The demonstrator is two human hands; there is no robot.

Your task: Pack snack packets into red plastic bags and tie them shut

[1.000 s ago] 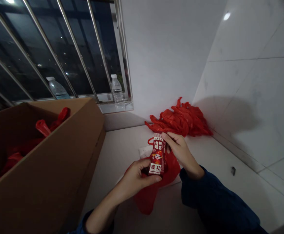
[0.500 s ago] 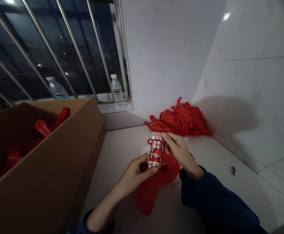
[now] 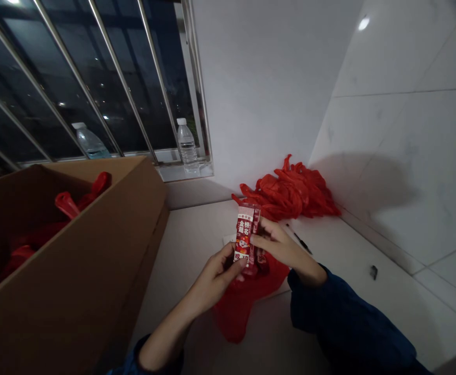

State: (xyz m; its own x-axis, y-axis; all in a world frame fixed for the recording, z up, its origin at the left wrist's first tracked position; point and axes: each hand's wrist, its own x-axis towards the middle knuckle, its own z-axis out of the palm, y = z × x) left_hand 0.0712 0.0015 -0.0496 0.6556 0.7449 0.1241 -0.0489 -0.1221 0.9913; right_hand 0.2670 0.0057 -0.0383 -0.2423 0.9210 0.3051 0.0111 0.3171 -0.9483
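Note:
A small red packet (image 3: 244,234) with white printed characters and a cartoon figure stands upright between both hands. My left hand (image 3: 214,278) pinches its lower end with thumb and fingers. My right hand (image 3: 276,247) grips its right side, fingers closed on it. Under the hands a red plastic bag (image 3: 243,299) lies on the white counter (image 3: 196,239). A white card shows partly behind the packet.
A large open cardboard box (image 3: 95,245) with red bags inside fills the left. A heap of red plastic bags (image 3: 290,190) lies in the far corner. A black pen (image 3: 300,240) lies beside my right hand. Two water bottles (image 3: 186,146) stand on the barred window's sill.
The packet has moved slightly left and up and turned narrower toward me. My right hand slid from its top down to its side. The pen on the counter is now uncovered.

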